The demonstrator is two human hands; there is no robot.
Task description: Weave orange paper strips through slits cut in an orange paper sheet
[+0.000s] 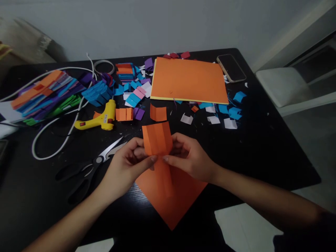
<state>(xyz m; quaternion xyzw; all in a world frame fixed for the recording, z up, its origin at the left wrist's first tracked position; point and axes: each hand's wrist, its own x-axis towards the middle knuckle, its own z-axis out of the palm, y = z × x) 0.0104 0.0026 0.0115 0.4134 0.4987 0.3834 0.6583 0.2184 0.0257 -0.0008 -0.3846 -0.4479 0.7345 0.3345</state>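
Note:
Between both hands is a creased orange paper strip [157, 138], raised above the table, its upper part standing up with fold lines running along it. My left hand [132, 162] pinches its left side, thumb on the near face and fingers behind. On the other side my right hand [190, 157] grips it the same way, the thumb tips close together. Below the strip lies an orange paper sheet [181, 199], one corner pointing toward me. Black-handled scissors [99, 159] rest open beside my left hand. A small folded orange piece [158, 113] sits just beyond the strip.
A yellow glue gun [103, 119] lies at left, near a looping white cable [39, 154]. Folded colored paper bundles [52, 92] fill the back left. An orange paper stack [190, 80] and a phone [231, 68] lie farther back, with paper scraps [231, 123] around.

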